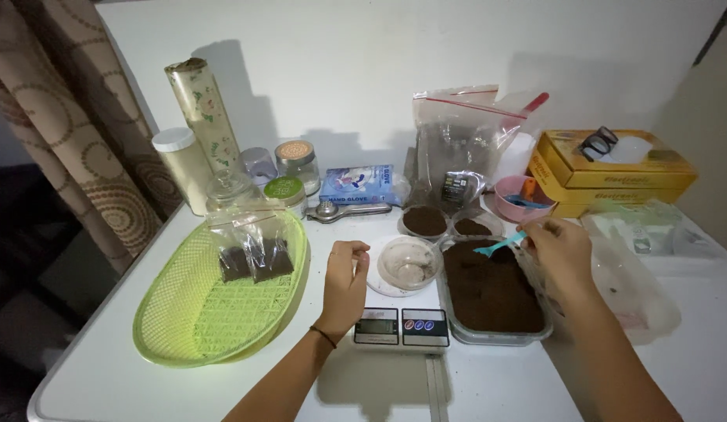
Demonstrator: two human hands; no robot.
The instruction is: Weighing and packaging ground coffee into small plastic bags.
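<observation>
Tabletop (183, 383): white, crowded; work from the big items down.

Green mesh basket (223, 312) sits at your left and holds two small clear bags (254, 254) of dark powder. Keep it where it is, well clear of the weighing.

Rectangular tray (492, 293) of dark brown powder lies just right of the digital scale (401, 324), their edges touching or nearly so. Judgement: a tray leaning on the platform would skew a reading, so leave a visible gap.

Small clear cup (410, 264) stands on the scale's round platform, with only a thin brown residue inside.

Your left hand (346, 285) rests loosely curled on the tabletop against the scale's left edge, grasping nothing. Judgement: hold it off the platform; any touch counts as weight.

Your right hand (562, 250) pinches the handle of a small teal spoon (500, 244), whose bowl hovers over the tray's far edge. Whether it carries powder cannot be told.

Judgement: take shallow scoops, carry them low across the short gap, and tap gently into the cup's middle.
</observation>
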